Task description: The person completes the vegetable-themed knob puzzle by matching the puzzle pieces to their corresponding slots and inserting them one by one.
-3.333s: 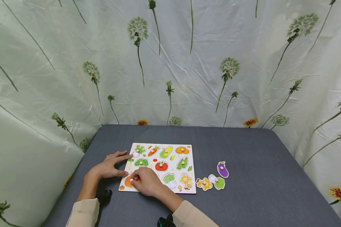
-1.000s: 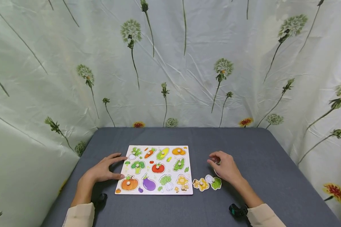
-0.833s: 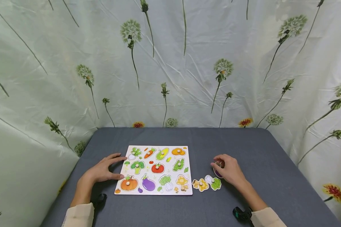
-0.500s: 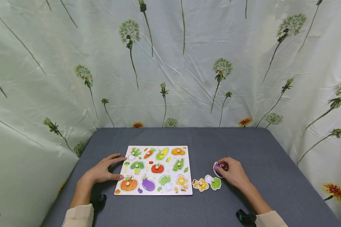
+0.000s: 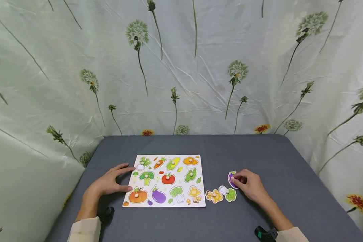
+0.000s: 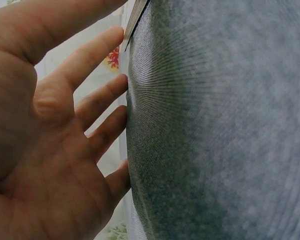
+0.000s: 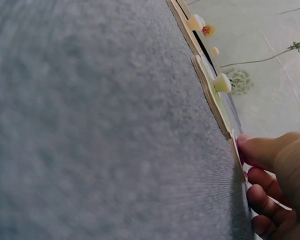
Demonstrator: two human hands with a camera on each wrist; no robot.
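A white vegetable puzzle board [image 5: 181, 181] lies flat on the table, with several knobbed pieces in it, among them a pumpkin piece [image 5: 137, 196] at its near left corner. My left hand [image 5: 107, 181] rests with spread fingers against the board's left edge; in the left wrist view those fingers [image 6: 97, 105] look fairly straight. To the right of the board, my right hand [image 5: 250, 185] has thumb and index finger together at the knob of a purple eggplant piece [image 5: 231, 180], pinching it. That piece lies on or just over the cloth, partly covered by the fingers.
A mushroom piece [image 5: 216, 196] and a bok choy piece [image 5: 230, 194] lie between the board and the right hand, knobs up. Eggplant, bok choy and mushroom pictures on the board show no knobs. Grey cloth [image 5: 169, 223] covers the table; a floral curtain [image 5: 199, 67] hangs behind.
My right hand has left the pumpkin piece in the board, moved right and come down onto the eggplant piece, taking its knob. My left hand stays at the board's edge.
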